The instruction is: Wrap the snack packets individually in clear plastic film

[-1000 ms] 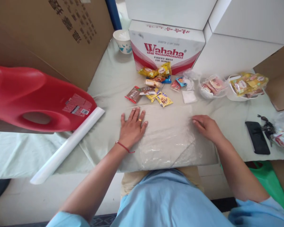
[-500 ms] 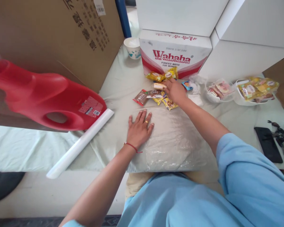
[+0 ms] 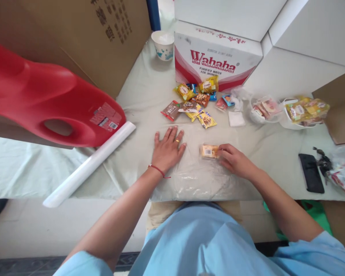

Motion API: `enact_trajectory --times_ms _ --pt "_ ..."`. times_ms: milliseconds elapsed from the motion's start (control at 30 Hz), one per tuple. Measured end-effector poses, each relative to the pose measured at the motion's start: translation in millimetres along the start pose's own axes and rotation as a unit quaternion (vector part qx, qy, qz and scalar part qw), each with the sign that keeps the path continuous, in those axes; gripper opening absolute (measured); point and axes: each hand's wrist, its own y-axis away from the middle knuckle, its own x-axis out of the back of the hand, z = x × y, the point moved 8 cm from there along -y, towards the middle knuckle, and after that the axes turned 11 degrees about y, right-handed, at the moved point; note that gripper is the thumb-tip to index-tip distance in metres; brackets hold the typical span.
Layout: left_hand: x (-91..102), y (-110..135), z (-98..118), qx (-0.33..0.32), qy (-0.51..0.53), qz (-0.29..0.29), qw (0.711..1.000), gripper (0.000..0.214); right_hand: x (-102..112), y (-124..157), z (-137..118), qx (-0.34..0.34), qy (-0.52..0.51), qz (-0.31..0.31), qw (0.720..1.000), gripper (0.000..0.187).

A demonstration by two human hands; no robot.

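Note:
My left hand [image 3: 167,149] lies flat on the left edge of a clear plastic sheet [image 3: 198,180], its fingers stretched out. With its fingers closed on the right end of a small wrapped snack [image 3: 209,151], my right hand [image 3: 234,160] is over the same sheet. The snack's wrapper is clear with orange and a white barcode label. Beyond my hands lies a loose pile of snack packets: a brown one [image 3: 171,110], a yellow cookie packet [image 3: 207,119], and several others in yellow, orange and blue.
A red jug [image 3: 74,103] and a white roll [image 3: 94,163] lie on the left. Behind the packets stand a Wahaba-style water carton [image 3: 215,61] and a paper cup [image 3: 163,51]. Two white baskets [image 3: 260,119] of snacks, a folded tissue [image 3: 236,119] and a black phone [image 3: 311,172] are on the right.
My right hand has drawn back from the pile toward me, bringing the wrapped snack over the plastic sheet. My left hand stays flat in place. The view has shifted slightly.

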Motion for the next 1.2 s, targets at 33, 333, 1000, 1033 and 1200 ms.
enact_trajectory --times_ms 33,333,1000,1033,1200 --pt "-0.3 -0.2 -0.1 0.001 -0.002 0.000 1.000 0.062 -2.1 3.2 -0.2 0.004 -0.017 -0.019 1.000 0.032" --pt "-0.4 -2.2 0.1 0.009 -0.015 -0.004 1.000 0.063 -16.7 -32.9 -7.3 0.019 0.080 -0.040 0.996 0.055" --pt "38.7 49.0 20.0 -0.219 0.074 0.155 0.960 0.056 6.8 68.3 -13.8 0.003 -0.012 0.080 0.997 0.039" --pt "37.1 60.5 29.8 -0.275 0.077 0.118 0.951 0.056 6.5 83.0 -16.2 0.006 -0.021 0.077 0.997 0.038" --pt "14.8 99.7 37.1 -0.342 0.106 -0.121 0.926 0.054 -16.9 129.9 -20.1 -0.025 -0.012 0.093 0.995 0.033"
